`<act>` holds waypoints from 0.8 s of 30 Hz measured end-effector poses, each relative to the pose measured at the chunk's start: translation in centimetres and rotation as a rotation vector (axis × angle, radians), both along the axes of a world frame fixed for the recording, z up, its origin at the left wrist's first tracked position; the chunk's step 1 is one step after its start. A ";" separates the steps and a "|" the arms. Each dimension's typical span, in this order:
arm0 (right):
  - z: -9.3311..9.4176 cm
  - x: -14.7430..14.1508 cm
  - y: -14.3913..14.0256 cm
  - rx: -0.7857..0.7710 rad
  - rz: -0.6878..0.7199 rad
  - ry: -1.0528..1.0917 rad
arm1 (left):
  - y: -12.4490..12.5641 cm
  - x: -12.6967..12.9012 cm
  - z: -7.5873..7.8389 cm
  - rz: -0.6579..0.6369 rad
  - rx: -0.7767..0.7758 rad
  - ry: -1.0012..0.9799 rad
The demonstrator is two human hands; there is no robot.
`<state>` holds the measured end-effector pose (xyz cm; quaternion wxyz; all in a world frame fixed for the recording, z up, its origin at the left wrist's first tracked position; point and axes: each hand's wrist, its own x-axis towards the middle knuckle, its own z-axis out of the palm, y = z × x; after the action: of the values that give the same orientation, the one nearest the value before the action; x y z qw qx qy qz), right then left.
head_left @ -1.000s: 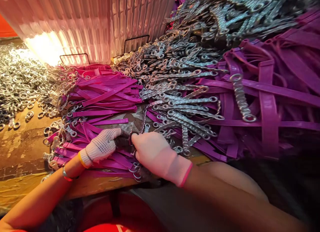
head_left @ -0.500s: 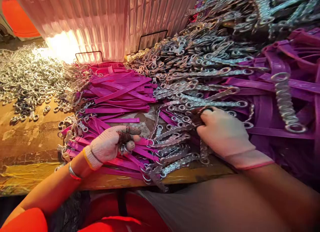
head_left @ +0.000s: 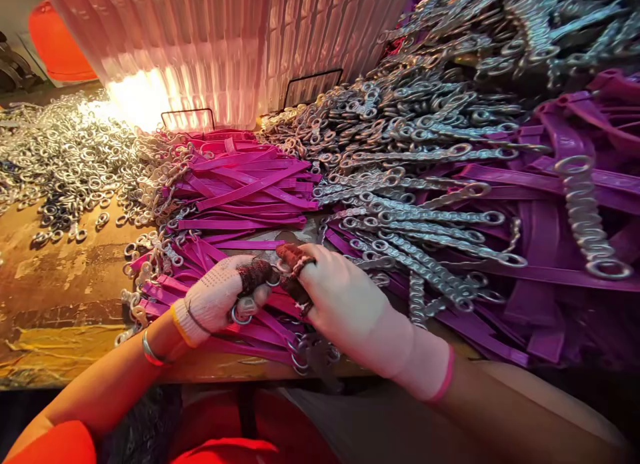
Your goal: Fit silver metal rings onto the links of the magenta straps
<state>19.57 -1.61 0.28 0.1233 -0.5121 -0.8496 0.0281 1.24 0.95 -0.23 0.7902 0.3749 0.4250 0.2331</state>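
Observation:
My left hand [head_left: 217, 299], in a white knit glove with dark, worn fingertips, grips small metal rings [head_left: 240, 315] at its fingers. My right hand [head_left: 350, 304], in a pale glove with a pink cuff, meets it fingertip to fingertip and pinches the same small metal piece between them. Both hands hover over purple straps [head_left: 240, 197] with rings on their ends, near the table's front edge. Short twisted metal chains [head_left: 415, 217] lie just right of my right hand. What sits between the fingertips is mostly hidden.
A heap of loose silver rings [head_left: 60, 164] covers the far left of the worn wooden table [head_left: 50, 284]. A ribbed pink translucent bin [head_left: 225, 44] stands behind. Chains and wider purple straps [head_left: 565, 204] pile high on the right. An orange object [head_left: 55, 44] sits at the far left.
My right hand has come back left from the chain pile to meet my left hand. The left hand stays over the straps, its fingers still curled.

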 end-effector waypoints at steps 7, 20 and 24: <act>0.1 0.2 0.0 0.278 0.228 -0.165 | 0.9 -0.8 -1.0 -0.157 -0.172 -0.042; 1.7 0.7 -0.2 -0.397 0.058 -0.054 | -0.1 -0.4 1.1 -0.379 0.679 0.420; 0.9 0.7 -0.4 -0.322 -0.012 0.036 | 0.3 0.3 1.3 -0.279 0.856 0.529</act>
<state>20.28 -2.00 1.21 0.0547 -0.5299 -0.8286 0.1724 1.52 1.28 1.02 0.4552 0.7635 0.4230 0.1759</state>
